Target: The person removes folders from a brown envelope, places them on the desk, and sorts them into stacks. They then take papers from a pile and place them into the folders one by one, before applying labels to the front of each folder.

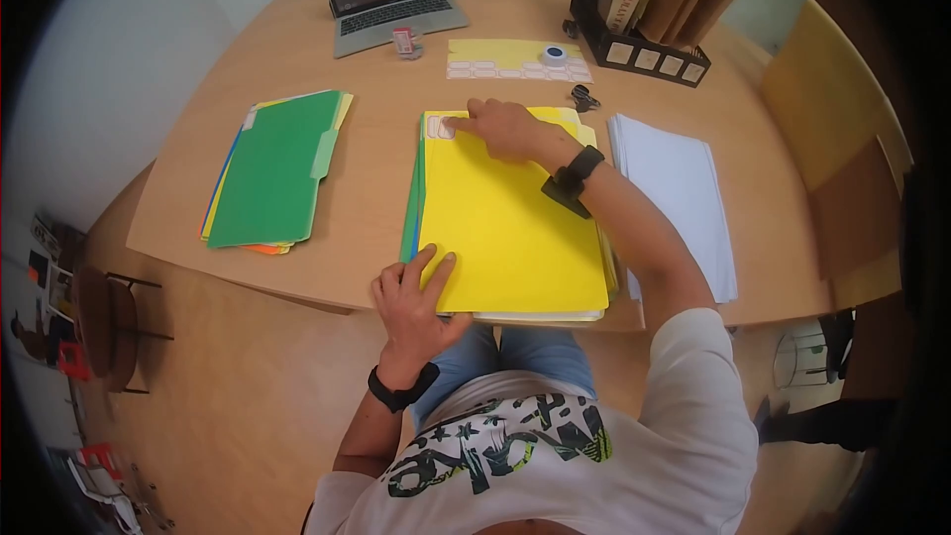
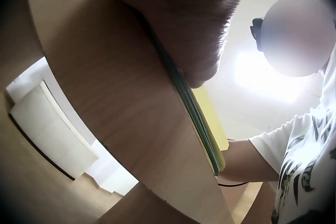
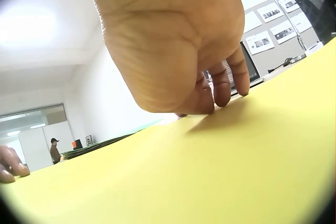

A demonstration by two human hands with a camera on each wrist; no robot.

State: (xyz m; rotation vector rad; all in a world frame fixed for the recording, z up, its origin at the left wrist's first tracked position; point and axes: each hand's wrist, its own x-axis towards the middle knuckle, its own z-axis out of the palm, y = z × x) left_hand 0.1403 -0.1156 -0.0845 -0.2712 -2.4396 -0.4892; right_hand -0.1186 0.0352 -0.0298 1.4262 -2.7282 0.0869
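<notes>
A yellow folder (image 1: pixel 515 218) lies on top of a stack of folders in front of the person, with green and blue edges showing at its left side. At its far left corner is a white label with red outlines (image 1: pixel 439 128). The right hand (image 1: pixel 503 130) reaches across the folder, a fingertip on that label; its other fingertips touch the yellow surface in the right wrist view. Spread over the near left corner of the stack is the left hand (image 1: pixel 411 302), fingers resting at the folder's edge. From the left wrist view, the stack's layered edge (image 2: pixel 197 119) shows beneath this hand.
Left on the table lies another folder stack, green on top (image 1: pixel 272 173). White paper (image 1: pixel 674 203) lies to the right. Farther back are a label sheet (image 1: pixel 485 69), a small round white object (image 1: pixel 555 56), black scissors (image 1: pixel 584 97), a laptop (image 1: pixel 391 0) and a black organizer (image 1: pixel 644 64).
</notes>
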